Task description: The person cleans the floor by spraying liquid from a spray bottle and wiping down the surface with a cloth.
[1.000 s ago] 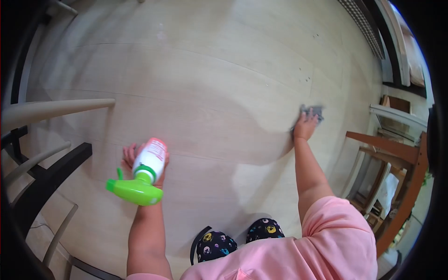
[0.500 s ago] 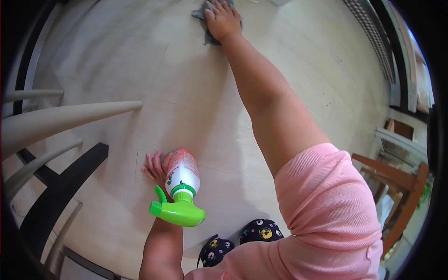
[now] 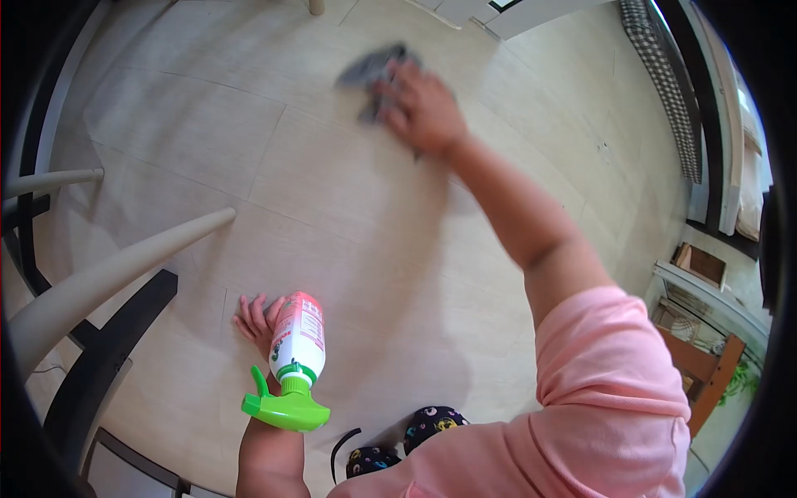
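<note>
The outstretched right hand (image 3: 425, 112) holds a grey cloth (image 3: 372, 70); the left hand (image 3: 260, 320) rests splayed wide.

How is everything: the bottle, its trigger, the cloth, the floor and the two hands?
Bottle: sprayer fitted on
Trigger: looks unsqueezed
Cloth: crumpled, blurred
Floor: partly in shadow
Right hand: on the cloth, blurred
Left hand: spread out, partly behind the bottle

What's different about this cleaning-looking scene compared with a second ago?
The right hand, with the grey cloth, has swept from the person's right to farther ahead and leftward, easing slightly back over the last half second. The camera view shifted a little too. The left hand and spray bottle stayed in about the same place, overlapping in view.
</note>
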`<state>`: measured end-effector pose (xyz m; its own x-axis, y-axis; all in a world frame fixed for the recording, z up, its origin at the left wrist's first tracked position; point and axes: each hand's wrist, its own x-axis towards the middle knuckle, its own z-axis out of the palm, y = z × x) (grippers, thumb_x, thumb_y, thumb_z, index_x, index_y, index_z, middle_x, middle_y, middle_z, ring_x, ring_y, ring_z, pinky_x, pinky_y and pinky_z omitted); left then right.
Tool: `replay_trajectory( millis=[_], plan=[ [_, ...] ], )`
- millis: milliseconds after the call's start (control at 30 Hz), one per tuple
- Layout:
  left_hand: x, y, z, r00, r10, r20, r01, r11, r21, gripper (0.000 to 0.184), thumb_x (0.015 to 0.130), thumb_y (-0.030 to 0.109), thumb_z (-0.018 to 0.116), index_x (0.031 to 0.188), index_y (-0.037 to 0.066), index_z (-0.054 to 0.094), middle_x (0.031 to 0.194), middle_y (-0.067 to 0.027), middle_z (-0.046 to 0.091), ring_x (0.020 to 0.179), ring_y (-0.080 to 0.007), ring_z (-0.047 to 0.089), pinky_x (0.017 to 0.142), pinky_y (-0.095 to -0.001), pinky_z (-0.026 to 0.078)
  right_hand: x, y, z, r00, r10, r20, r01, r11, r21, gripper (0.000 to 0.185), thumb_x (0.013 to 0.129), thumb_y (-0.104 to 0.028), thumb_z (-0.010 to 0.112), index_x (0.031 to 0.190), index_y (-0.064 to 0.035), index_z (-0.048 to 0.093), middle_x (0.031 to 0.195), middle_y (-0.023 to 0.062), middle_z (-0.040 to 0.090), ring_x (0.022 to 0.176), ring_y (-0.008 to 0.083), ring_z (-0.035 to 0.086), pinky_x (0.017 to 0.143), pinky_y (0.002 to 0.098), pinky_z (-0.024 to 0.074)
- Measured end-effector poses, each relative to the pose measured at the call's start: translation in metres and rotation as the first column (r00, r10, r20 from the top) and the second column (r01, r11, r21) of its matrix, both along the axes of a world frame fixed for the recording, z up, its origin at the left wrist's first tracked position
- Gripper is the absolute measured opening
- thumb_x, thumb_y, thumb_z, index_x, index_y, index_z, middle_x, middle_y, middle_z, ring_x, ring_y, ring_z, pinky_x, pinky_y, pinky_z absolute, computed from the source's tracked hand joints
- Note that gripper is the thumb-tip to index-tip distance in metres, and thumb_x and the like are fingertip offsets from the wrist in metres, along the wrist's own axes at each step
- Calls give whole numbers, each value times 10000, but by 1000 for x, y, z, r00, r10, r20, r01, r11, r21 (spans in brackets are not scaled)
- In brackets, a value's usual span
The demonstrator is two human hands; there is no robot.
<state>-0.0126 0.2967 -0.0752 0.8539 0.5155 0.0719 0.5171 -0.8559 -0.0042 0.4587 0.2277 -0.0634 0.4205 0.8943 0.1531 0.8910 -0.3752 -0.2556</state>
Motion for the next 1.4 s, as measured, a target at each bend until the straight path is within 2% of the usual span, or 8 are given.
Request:
replay_trajectory(
  millis=[167, 233, 467, 900, 1100, 1167, 1300, 1400],
  plan=[
    [15, -4, 16, 999, 31, 22, -30, 998, -60, 679, 734, 603, 690, 1189, 118, 557, 1320, -173, 464, 1334, -446, 384, 1106, -634, 210, 53, 106, 17, 914, -404, 31, 404, 903, -145, 561, 1015, -414, 296, 1482, -120, 398, 1602, 65, 259, 1482, 314, 193, 1200, 449, 154],
    [14, -3, 20, 998, 29, 57, -23, 995, -100, 676, 729, 604, 696, 1180, 118, 564, 1313, -174, 471, 1325, -448, 392, 1108, -629, 214, 17, 126, -29, 983, -105, 152, 81, 985, 154, 448, 874, -417, 531, 1236, -175, 638, 1395, 86, 537, 1341, 286, 423, 1077, 486, 338],
    [26, -5, 29, 997, 32, 77, -24, 996, -90, 733, 715, 643, 685, 1196, 106, 552, 1312, -175, 461, 1303, -447, 400, 1069, -645, 266, -157, -1, -8, 852, 465, -239, -434, 884, 173, 477, 930, -415, 528, 1357, -206, 566, 1530, 46, 390, 1438, 281, 313, 1177, 489, 217],
    [30, -10, 29, 995, -33, 90, 44, 992, -121, 795, 780, 722, 589, 1195, 45, 544, 1270, -191, 462, 1236, -441, 418, 1047, -645, 306, 106, -68, -21, 932, -315, 178, 312, 949, 45, 477, 975, -436, 461, 1384, -205, 539, 1503, 86, 427, 1398, 295, 365, 1139, 424, 293],
    [31, -6, 24, 985, -97, 139, 116, 984, -132, 776, 785, 689, 600, 1197, 35, 539, 1271, -199, 457, 1228, -443, 412, 1041, -639, 333, 162, -378, -55, 369, -901, 227, 921, 388, 43, 602, 924, -613, 443, 1341, -200, 578, 1456, 245, 433, 1366, 387, 374, 1137, 449, 295],
    [31, -9, 24, 990, -55, 133, 72, 990, -122, 769, 768, 670, 633, 1202, 42, 541, 1292, -208, 440, 1244, -452, 400, 1046, -636, 321, 129, -497, -63, 443, -672, 593, 897, 331, -294, 533, 982, -490, 401, 1379, -166, 546, 1428, 240, 471, 1314, 409, 435, 1102, 476, 344],
    [28, -11, 32, 998, -5, 66, 15, 988, -151, 753, 740, 639, 680, 1215, 69, 548, 1302, -211, 429, 1269, -461, 382, 1054, -628, 305, 34, -524, -68, -148, -941, 305, 989, -133, 72, 416, 1000, -261, 394, 1269, -16, 594, 1341, 232, 543, 1238, 375, 501, 1062, 463, 384],
    [22, -9, 27, 999, 42, -7, -42, 988, -150, 736, 693, 589, 743, 1227, 121, 548, 1324, -190, 443, 1341, -437, 361, 1074, -647, 256, 8, -417, -77, 470, -781, 413, 866, 497, -45, 388, 978, -266, 477, 1182, 36, 608, 1343, 239, 531, 1234, 400, 488, 1074, 467, 367]
  ],
)
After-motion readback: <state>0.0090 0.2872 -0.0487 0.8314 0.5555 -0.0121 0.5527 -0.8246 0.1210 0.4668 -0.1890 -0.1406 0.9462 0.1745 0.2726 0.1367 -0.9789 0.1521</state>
